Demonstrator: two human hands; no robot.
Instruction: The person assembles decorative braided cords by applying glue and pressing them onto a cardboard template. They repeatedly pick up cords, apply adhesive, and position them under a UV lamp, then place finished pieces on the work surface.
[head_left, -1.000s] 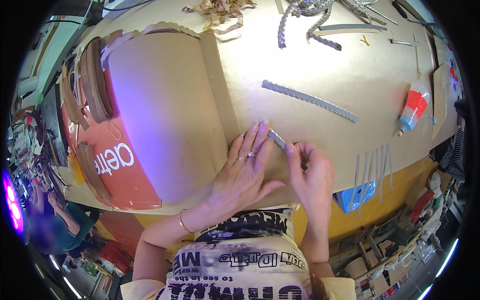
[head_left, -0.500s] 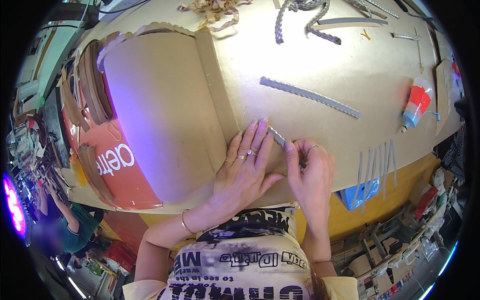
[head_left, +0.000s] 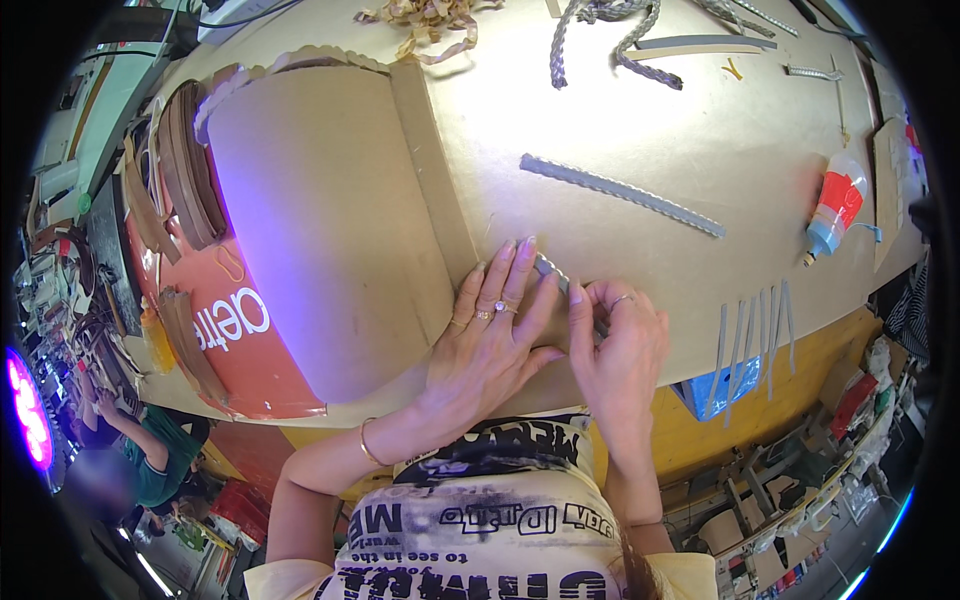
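Note:
My left hand (head_left: pixel 482 335) lies flat on the table just right of the brown board, its fingers stretched out and the index finger slightly bent. Beside its fingertips runs a short grey strip with a whitish braided edge (head_left: pixel 550 268). My right hand (head_left: pixel 622 345) pinches this strip between thumb and fingers; the strip's lower part is mostly hidden under that hand. Farther off, a longer grey strip with the same braided edge (head_left: pixel 622 195) rests slantwise on the table.
At left, a large curved brown board (head_left: pixel 325 220) lies over a red sheet (head_left: pixel 265 365) near brown strips (head_left: pixel 185 165). Grey braided cords (head_left: pixel 640 65) lie at the back. A red-labelled bottle (head_left: pixel 836 205) is at right; thin grey strips (head_left: pixel 742 335) hang over the front edge. Another person (head_left: pixel 165 450) is at far left.
My left index finger has bent and drawn back a little. My right hand stays almost where it was, still pinching the strip.

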